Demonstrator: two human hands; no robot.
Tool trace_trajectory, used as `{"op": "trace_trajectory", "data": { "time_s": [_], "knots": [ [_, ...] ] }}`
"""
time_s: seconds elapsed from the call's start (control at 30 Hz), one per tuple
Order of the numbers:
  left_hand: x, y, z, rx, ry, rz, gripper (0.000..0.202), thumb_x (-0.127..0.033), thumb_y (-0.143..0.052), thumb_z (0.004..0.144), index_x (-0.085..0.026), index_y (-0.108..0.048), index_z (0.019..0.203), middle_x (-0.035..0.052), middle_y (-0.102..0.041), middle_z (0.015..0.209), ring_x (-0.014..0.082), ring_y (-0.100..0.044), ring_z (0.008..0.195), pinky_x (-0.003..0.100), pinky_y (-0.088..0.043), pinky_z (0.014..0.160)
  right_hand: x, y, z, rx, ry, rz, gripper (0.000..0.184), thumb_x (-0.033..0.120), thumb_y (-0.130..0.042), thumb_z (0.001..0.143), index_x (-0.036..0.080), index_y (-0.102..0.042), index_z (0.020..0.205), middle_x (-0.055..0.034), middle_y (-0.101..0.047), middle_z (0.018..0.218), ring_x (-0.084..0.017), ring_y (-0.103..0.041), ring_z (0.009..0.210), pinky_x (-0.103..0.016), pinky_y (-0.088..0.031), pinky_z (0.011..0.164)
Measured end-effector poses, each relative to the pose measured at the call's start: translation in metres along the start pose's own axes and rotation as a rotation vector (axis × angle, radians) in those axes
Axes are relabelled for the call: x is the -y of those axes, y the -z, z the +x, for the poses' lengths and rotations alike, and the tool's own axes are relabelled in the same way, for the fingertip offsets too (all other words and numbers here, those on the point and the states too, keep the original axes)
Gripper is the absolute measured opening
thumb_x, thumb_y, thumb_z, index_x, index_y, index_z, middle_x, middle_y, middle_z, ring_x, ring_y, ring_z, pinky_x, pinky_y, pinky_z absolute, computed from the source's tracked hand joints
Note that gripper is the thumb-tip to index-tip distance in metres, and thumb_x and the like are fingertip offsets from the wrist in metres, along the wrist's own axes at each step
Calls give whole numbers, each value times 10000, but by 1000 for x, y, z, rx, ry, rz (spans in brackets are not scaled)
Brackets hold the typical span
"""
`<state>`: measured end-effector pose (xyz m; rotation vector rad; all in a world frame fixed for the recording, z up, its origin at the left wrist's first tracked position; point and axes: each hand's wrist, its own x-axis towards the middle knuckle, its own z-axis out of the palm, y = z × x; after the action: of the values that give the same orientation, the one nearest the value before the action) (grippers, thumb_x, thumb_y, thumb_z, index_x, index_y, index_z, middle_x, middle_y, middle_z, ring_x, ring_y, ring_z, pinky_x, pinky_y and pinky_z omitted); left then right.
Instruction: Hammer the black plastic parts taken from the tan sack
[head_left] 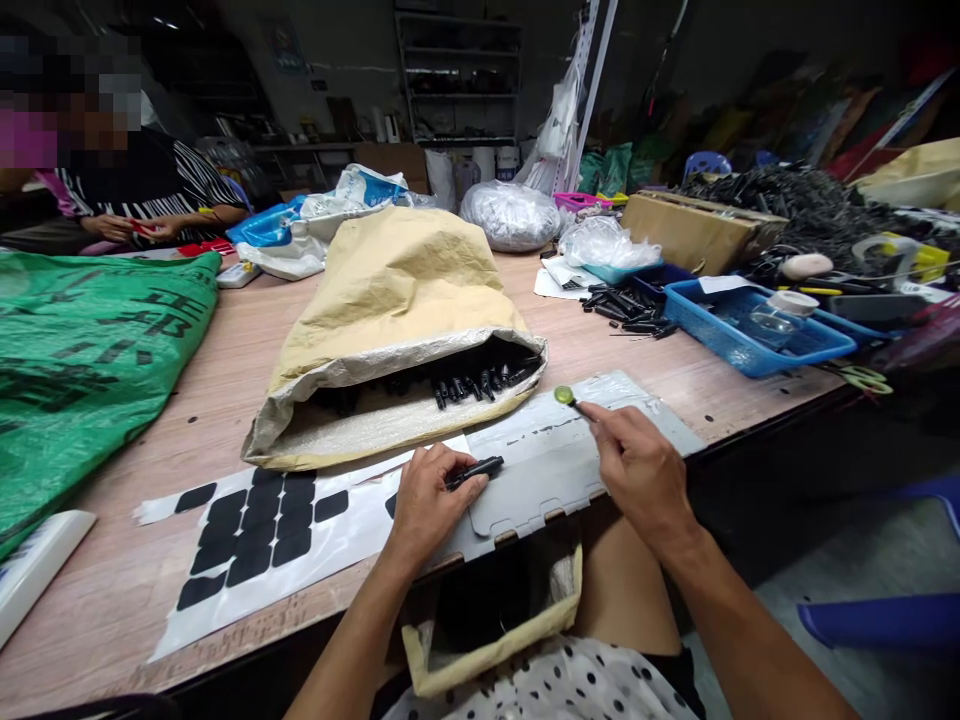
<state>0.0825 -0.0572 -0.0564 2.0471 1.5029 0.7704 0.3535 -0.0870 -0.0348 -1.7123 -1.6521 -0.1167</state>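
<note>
My left hand (435, 500) rests at the edge of a grey board (540, 470), fingers closed around a slim black cylinder (486, 467) that looks like a pen barrel. Over the board's right part, my right hand (637, 465) pinches a small dark stick whose tip meets a round yellow-green piece (564, 395); whether the two are joined I cannot tell. Behind both hands lies a tan woven sack (405, 290), its mouth facing me, with several black barrels (469, 386) inside. To the left is a white sheet (330, 535) bearing black rounded stickers (255, 525).
A second open sack (517, 645) sits on my lap under the table edge. Loose black parts (626, 308) and a blue tray (757, 330) stand to the right. A green bag (97, 360) covers the left side. Across the table, a person (150, 190) handles something red.
</note>
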Motion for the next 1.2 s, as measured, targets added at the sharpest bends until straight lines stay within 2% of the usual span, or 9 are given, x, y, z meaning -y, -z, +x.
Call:
{"op": "trace_trajectory", "data": {
  "time_s": [0.13, 0.27, 0.43, 0.57, 0.73, 0.87, 1.0, 1.1, 1.2],
  "knots": [
    [2, 1, -1, 24, 0, -20, 195, -423, -636, 930, -272, -759, 940, 12, -691, 894, 244, -573, 920, 388, -396, 835, -50, -13, 25, 5, -133, -229, 335, 206, -519, 949, 241, -745, 1193, -68, -685, 990, -217, -597, 924, -321, -411, 783],
    [4, 0, 0, 38, -3, -38, 246, -447, -585, 962, -268, -754, 942, 21, -684, 899, 243, -560, 922, 397, -393, 842, -77, -29, 33, 23, -189, -340, 325, 215, -532, 938, 236, -758, 1172, -78, -663, 973, -212, -544, 883, -328, -346, 742],
    [-5, 8, -7, 53, -49, -10, 193, -411, -611, 948, -293, -757, 994, 34, -688, 985, 260, -567, 988, 437, -400, 904, -79, -34, 29, -15, -157, -375, 323, 203, -548, 932, 237, -751, 1180, -86, -651, 979, -206, -502, 866, -338, -306, 732],
    [-19, 13, -35, 119, -233, 70, 159, -396, -640, 938, -350, -762, 1031, 54, -625, 1298, 316, -497, 1225, 511, -378, 1029, -79, -34, 28, -22, -142, -380, 323, 193, -561, 921, 229, -742, 1186, -86, -643, 962, -202, -480, 853, -337, -296, 731],
    [-16, -3, -77, 127, -411, 275, 132, -305, -661, 919, -328, -742, 1021, 58, -479, 1522, 360, -399, 1361, 594, -341, 1103, -78, -34, 28, -21, -144, -405, 312, 213, -550, 945, 235, -740, 1191, -84, -643, 966, -204, -483, 849, -335, -287, 723],
    [-20, -9, -87, 103, -443, 298, 158, -317, -761, 825, -304, -728, 979, 81, -444, 1561, 399, -405, 1365, 630, -358, 1080, -77, -35, 27, -26, -146, -396, 303, 221, -554, 952, 236, -739, 1193, -79, -645, 962, -205, -494, 862, -329, -287, 722],
    [-37, 3, -53, 55, -367, 206, 211, -325, -716, 876, -305, -711, 1086, 80, -635, 1335, 333, -539, 1210, 526, -450, 998, -76, -36, 27, -32, -151, -405, 306, 216, -564, 944, 236, -735, 1197, -83, -645, 976, -209, -491, 873, -332, -281, 723],
    [-45, 8, 2, -133, -223, 177, 211, -358, -629, 947, -259, -696, 1121, 76, -713, 1089, 276, -607, 1046, 432, -488, 912, -77, -36, 27, -31, -158, -399, 310, 213, -569, 935, 245, -735, 1194, -84, -645, 983, -212, -484, 872, -338, -271, 717],
    [-47, 3, 63, -241, -26, 242, 268, -436, -673, 897, -235, -709, 1070, 70, -707, 980, 277, -610, 962, 388, -496, 808, -77, -36, 27, -34, -159, -385, 312, 211, -556, 939, 245, -734, 1192, -80, -643, 974, -209, -482, 867, -336, -276, 720]
  ]
}}
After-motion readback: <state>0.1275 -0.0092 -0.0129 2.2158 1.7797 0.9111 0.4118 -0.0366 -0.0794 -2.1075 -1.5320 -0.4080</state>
